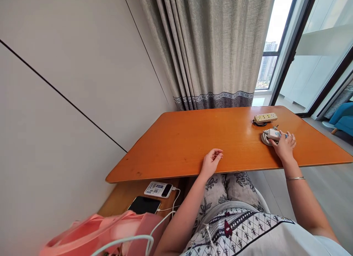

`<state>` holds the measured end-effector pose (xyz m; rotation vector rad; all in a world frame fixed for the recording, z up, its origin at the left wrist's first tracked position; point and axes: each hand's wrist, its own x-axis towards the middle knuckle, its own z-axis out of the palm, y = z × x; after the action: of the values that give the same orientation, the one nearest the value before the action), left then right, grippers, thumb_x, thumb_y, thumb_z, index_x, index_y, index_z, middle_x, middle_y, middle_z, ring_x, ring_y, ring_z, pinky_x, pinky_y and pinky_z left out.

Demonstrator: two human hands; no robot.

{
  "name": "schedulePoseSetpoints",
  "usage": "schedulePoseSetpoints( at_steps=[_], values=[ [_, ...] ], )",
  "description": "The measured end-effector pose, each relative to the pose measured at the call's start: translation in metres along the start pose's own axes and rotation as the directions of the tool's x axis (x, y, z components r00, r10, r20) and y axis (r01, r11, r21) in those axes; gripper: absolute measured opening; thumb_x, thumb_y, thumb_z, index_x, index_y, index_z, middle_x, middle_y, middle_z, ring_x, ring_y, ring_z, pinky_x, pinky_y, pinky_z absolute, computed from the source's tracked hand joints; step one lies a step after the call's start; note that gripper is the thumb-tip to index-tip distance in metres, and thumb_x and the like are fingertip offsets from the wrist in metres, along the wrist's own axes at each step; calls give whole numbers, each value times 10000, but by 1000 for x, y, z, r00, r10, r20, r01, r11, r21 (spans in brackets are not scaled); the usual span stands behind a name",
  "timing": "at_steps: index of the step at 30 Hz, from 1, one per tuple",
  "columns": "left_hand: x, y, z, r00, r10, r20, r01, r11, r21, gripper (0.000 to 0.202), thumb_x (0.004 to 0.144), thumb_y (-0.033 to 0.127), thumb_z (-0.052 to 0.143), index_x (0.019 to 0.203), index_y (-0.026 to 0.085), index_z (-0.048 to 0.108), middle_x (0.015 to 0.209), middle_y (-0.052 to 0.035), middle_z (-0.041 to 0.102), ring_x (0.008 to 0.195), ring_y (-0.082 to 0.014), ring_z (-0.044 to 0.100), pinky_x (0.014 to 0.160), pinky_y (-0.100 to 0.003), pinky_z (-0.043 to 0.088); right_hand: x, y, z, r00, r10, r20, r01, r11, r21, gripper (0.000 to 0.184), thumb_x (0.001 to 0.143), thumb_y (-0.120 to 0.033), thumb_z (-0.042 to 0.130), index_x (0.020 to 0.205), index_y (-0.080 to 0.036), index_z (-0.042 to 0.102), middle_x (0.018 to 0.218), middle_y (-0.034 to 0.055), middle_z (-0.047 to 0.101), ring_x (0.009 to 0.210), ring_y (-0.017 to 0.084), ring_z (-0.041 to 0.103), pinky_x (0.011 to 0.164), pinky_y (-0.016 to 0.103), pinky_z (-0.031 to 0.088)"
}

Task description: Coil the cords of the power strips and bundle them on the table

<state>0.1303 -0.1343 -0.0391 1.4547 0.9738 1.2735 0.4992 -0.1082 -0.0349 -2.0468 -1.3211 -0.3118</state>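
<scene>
My right hand (285, 145) is closed around a white power strip (273, 134) near the right side of the orange-brown table (179, 138). Its pale cord (265, 138) is coiled beside and partly under it, and a plug (275, 127) shows just behind. The fingers cover the strip's right end. Just beyond lies a second, cream-coloured power strip (265, 118) with a dark cord (259, 123). My left hand (211, 161) rests by the table's near edge, fingers loosely bent, thumb a little apart from them, with nothing visible in it.
Below the table's left corner, a white power bank (158, 189) and a black phone (144, 205) lie on a wooden surface with white cables attached. A pink bag (104, 234) is in front of them. A wall bounds the left; a curtain (220, 46) hangs behind the table.
</scene>
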Motion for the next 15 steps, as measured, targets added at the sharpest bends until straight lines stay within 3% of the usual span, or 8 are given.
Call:
schedulePoseSetpoints(
  at_steps=[7,15],
  values=[
    [0,0,1,1000,16,-2,-16,1000,22,308,827,459,649,949,177,656,873,-65,696,817,-167,675,769,-301,553,-2,1,-6,986,-72,153,87,991,-97,638,936,-556,369,1430,-156,425,1491,224,406,1399,403,277,1099,703,154],
    [0,-1,1,1000,18,-10,-18,999,41,341,816,494,650,947,179,654,877,-62,694,814,-165,670,772,-302,552,-1,3,-8,988,-104,114,115,988,-103,726,828,-673,533,1382,-203,519,1396,203,467,1278,400,394,1092,678,162]
  ],
)
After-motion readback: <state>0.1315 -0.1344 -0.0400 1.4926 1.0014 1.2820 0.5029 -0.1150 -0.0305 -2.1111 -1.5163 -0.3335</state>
